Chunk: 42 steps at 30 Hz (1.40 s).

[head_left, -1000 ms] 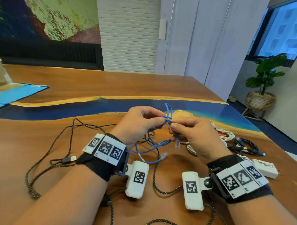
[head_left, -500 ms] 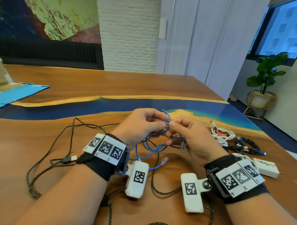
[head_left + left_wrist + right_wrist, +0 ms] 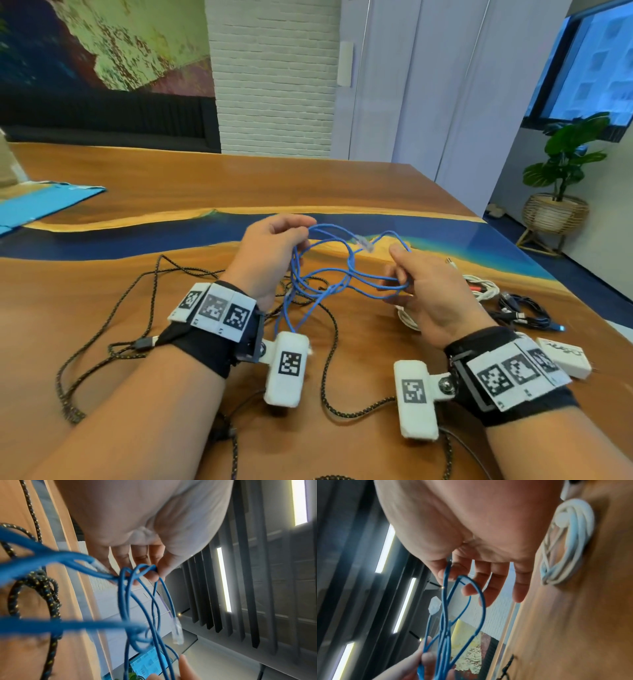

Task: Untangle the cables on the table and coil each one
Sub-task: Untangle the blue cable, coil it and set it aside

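A thin blue network cable (image 3: 346, 274) hangs in loose loops between my two hands above the table. My left hand (image 3: 274, 246) pinches several strands of it between thumb and fingers (image 3: 154, 573). My right hand (image 3: 414, 277) pinches the other side of the loops between thumb and forefinger (image 3: 447, 569), its other fingers spread. One clear plug (image 3: 364, 244) of the blue cable sticks up between the hands (image 3: 177, 632). A black braided cable (image 3: 329, 342) sprawls uncoiled on the table under and left of my hands.
A coiled white cable (image 3: 479, 291) lies right of my right hand (image 3: 570, 545), with a black cable bundle (image 3: 520, 310) and a white charger block (image 3: 565, 356) beyond it. A blue sheet (image 3: 41, 202) lies at the far left. The table's right edge (image 3: 582, 301) is near.
My hands have drawn apart, left hand up and left, right hand to the right, stretching the blue cable's loops wide. The clear plug now stands up between them.
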### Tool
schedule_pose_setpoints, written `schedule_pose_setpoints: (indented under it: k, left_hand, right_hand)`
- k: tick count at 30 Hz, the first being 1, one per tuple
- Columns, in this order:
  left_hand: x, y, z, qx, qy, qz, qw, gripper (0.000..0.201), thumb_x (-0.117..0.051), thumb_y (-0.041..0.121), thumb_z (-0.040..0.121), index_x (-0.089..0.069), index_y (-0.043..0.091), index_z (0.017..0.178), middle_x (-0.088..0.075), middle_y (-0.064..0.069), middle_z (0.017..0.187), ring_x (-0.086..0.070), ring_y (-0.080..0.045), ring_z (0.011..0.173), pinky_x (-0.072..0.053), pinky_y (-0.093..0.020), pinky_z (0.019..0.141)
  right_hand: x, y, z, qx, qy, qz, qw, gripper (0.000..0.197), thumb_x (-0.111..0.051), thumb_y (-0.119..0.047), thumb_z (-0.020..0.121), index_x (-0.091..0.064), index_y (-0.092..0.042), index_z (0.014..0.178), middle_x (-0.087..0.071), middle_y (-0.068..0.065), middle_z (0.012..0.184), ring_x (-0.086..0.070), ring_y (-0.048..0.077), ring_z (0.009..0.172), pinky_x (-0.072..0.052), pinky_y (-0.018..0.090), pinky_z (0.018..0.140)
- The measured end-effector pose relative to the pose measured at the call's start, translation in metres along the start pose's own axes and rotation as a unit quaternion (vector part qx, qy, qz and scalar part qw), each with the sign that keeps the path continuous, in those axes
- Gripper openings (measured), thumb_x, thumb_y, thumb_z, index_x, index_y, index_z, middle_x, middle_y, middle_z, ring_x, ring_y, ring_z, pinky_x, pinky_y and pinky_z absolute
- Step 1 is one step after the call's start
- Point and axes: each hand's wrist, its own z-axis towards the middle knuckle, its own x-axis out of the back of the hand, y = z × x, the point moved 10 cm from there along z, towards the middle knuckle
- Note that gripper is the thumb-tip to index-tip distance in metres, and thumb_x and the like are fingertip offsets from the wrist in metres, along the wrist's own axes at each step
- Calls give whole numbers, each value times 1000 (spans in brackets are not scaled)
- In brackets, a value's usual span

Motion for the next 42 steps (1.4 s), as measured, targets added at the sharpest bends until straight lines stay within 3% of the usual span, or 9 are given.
schedule_pose_setpoints:
  k: [4, 10, 15, 17, 20, 23, 29, 33, 42]
  left_hand:
    - [14, 4, 0, -32, 80, -21, 996, 26, -57, 4, 100, -75, 21, 92, -64, 4, 71, -58, -9, 63, -45, -21, 50]
    - [37, 6, 3, -21, 133, -124, 983, 27, -46, 4, 105, -68, 19, 103, -55, -6, 88, -66, -17, 62, -49, -24, 47]
    - [25, 9, 4, -22, 86, -109, 990, 28, -46, 3, 104, -70, 16, 106, -54, -4, 85, -52, -14, 56, -37, -23, 41]
    - [15, 10, 3, -20, 43, -111, 993, 28, -47, 3, 103, -73, 15, 103, -54, -3, 81, -47, -13, 55, -33, -23, 41]
    - [-1, 13, -3, -25, -11, -87, 996, 26, -51, 3, 102, -76, 11, 101, -57, -2, 78, -47, -13, 57, -34, -24, 44]
    - [-14, 13, -9, -27, -47, -75, 996, 25, -52, -2, 100, -75, 8, 102, -59, -4, 79, -51, -14, 59, -36, -23, 46]
    - [-25, 14, -12, -41, -68, -72, 994, 23, -55, -3, 99, -75, 9, 101, -59, -5, 80, -48, -12, 55, -35, -20, 43]
    - [-21, 12, -9, -31, -62, -77, 995, 21, -58, 0, 97, -75, 10, 101, -60, -4, 77, -42, -13, 54, -30, -20, 41]
    - [-29, 11, -16, -17, -119, -14, 993, 14, -65, 17, 97, -77, 14, 106, -63, -2, 73, -34, -14, 50, -23, -22, 43]
  right_hand:
    - [-3, -1, -7, -5, -19, -83, 996, 67, -58, -31, 102, -45, -20, 37, -52, 6, 52, -63, 25, 60, -51, 43, 71]
    - [13, -2, -5, -30, 46, 30, 998, 40, -60, -29, 101, -47, -13, 67, -45, 3, 51, -57, 25, 50, -54, 39, 60]
    - [27, 1, 0, -32, 99, 192, 976, 21, -54, -23, 105, -52, -12, 87, -65, 6, 66, -64, 19, 52, -61, 38, 63]
    - [28, -1, 1, -17, 90, 153, 984, 5, -52, -10, 104, -54, -14, 105, -71, 9, 86, -65, 20, 57, -61, 36, 61]
    - [28, -11, 3, 48, 64, -25, 996, 37, -59, 0, 96, -62, -28, 121, -66, 1, 120, -68, 15, 96, -59, 35, 75]
    - [10, -25, -1, 115, 21, -79, 990, 27, -66, -6, 92, -72, -25, 110, -72, -12, 99, -65, -2, 86, -49, 20, 73]
    - [-29, -15, -14, 32, -88, 45, 995, 22, -53, -17, 103, -66, -11, 120, -75, 9, 114, -74, 24, 90, -60, 40, 80]
    - [-29, -11, -14, 23, -80, 61, 995, 28, -50, -23, 105, -66, -9, 123, -74, 15, 110, -72, 19, 67, -57, 44, 78]
    - [-33, -20, -14, 100, -98, -63, 988, 21, -65, -8, 97, -78, -20, 85, -67, 7, 74, -66, 17, 70, -58, 45, 77]
